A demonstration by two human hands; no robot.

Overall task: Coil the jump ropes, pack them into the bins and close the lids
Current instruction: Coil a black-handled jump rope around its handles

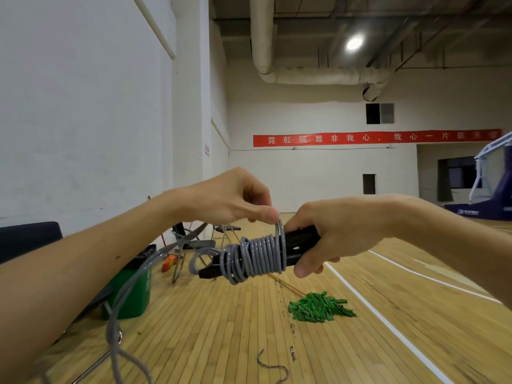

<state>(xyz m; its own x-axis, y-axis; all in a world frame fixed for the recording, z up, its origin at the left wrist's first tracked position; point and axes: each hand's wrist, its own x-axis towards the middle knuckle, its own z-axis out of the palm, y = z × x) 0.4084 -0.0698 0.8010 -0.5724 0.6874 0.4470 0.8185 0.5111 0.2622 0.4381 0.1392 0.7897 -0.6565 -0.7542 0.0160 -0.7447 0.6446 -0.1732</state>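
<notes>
1. Held at mid-frame, the pair of black plastic jump-rope handles point(300, 239) has its long axis running from 8 to 2 o'clock, with the grey plastic rope point(257, 257) coiled round it.
2. The right hand point(329, 231) grips the 2 o'clock end; the left hand point(232, 199) pinches the top loop.
3. A green plastic bin point(135, 296) sits at 8 o'clock and a green shredded mop head point(318, 307) at 5 o'clock, with bare wooden floor point(221, 333) at 6 o'clock.
</notes>
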